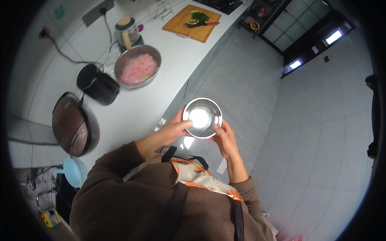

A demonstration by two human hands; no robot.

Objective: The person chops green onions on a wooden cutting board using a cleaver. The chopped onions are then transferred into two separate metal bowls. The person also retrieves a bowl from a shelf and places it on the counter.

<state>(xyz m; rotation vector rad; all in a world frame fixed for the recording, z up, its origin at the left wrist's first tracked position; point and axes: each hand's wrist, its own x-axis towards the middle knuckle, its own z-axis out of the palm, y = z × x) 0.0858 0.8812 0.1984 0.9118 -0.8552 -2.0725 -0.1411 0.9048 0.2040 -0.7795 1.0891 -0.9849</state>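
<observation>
A shiny round metal bowl (208, 131) is between my two hands, over the floor beside the counter. My left hand (175, 129) grips its left side, with the thumb over the rim. On the bowl's lower right, my right hand (223, 136) holds the rim in the same way. Bright glare covers part of the bowl's inside, and I see no food in it. A larger metal bowl (156, 73) of pink minced meat (138, 68) stands on the white counter. Farther along, a wooden cutting board (178, 23) carries chopped greens (199, 16) and a knife (208, 24).
Along the wall side of the counter (132, 110) stand a glass jug (125, 33), a black electric kettle (98, 86) and a brown rice cooker (72, 126). A light blue colander or basin (74, 172) is by the sink. A dark cooktop (224, 4) lies beyond the board.
</observation>
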